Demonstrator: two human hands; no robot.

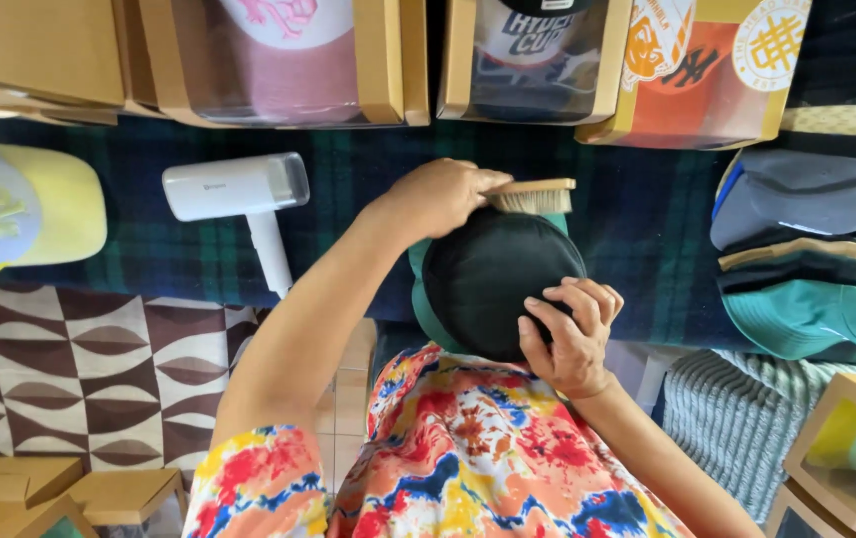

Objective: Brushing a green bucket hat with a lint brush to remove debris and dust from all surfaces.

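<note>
Dark, nearly black fabric cap (496,274) with a green brim sits just in front of the person's chest, held above a dark green and blue plaid cloth (637,214) that covers the surface. The right hand (572,334) cups the near right side of the crown, fingers curled and spread over the cloth to steady it. The left hand (438,194) is closed around the wooden handle of a pale-bristled brush (533,196), whose bristles touch the far edge of the crown.

Judged from this, the brushing is under way rather than finished: the brush is at the far rim of the crown, and nothing shows how much of the dome has been covered. No lint or dust can be made out on the fabric, so what is left cannot be told.

The crown faces up towards the camera. The green brim peeks out at the left and lower left of the crown, so the cap's long axis seems to run roughly left to right, brim towards the person's left; most of the brim is hidden. The brush lies crosswise, its long axis left to right, handle end in the left hand.

A white handheld steamer (244,199) lies on the plaid cloth well to the left, and a stack of caps (812,249) sits to the right.
</note>
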